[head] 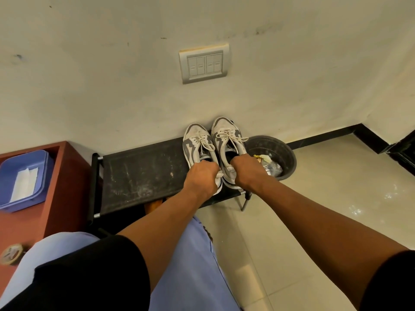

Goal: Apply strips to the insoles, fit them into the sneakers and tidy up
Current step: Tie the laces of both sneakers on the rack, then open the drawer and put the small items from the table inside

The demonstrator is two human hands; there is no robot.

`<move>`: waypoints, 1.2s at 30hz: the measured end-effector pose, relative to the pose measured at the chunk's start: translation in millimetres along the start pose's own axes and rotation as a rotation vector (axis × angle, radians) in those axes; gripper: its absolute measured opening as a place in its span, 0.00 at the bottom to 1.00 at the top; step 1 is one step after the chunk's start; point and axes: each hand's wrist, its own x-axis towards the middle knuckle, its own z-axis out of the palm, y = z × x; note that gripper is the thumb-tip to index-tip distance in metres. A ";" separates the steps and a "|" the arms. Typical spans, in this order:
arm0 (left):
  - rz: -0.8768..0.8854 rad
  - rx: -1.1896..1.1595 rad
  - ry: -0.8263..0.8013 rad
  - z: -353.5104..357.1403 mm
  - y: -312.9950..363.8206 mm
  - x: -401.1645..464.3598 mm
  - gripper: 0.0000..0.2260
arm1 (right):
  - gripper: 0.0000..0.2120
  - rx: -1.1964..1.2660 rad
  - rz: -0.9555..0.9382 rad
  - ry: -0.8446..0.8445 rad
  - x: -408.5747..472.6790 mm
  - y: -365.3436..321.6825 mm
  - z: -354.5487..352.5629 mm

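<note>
Two white and grey sneakers stand side by side, toes to the wall, on the right end of a black shoe rack (139,173). My left hand (201,176) grips the heel of the left sneaker (195,140). My right hand (246,168) grips the heel of the right sneaker (226,135). Both heels are hidden under my fingers. No insoles show from here.
A black bin (272,147) with scraps stands on the tiled floor right of the rack. A red-brown cabinet (60,198) at left carries a blue tray (24,176) with white strips and a tape roll (11,253). A switch panel (204,65) is on the wall.
</note>
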 end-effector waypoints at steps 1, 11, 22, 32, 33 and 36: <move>-0.006 -0.013 0.007 0.9 -0.1 0.0 0.09 | 0.13 -0.003 0.006 -0.002 0.0 0.1 0.8; -0.136 -0.119 0.091 -2.3 -4.5 -4.8 0.12 | 0.22 0.043 0.038 -0.023 -4.8 1.2 -6.3; -0.136 -0.160 0.029 -45.9 -38.9 -29.1 0.26 | 0.25 0.054 -0.129 0.124 -18.0 -48.1 -43.1; -0.235 -0.056 0.103 -108.8 -157.9 -139.1 0.12 | 0.16 0.173 -0.427 0.137 -22.7 -179.6 -48.9; -0.247 -0.041 0.104 -113.4 -170.0 -158.2 0.11 | 0.16 0.191 -0.466 0.127 -24.9 -199.5 -47.6; -0.292 -0.019 0.118 -125.8 -200.1 -211.3 0.08 | 0.13 0.256 -0.606 0.076 -35.6 -259.0 -39.6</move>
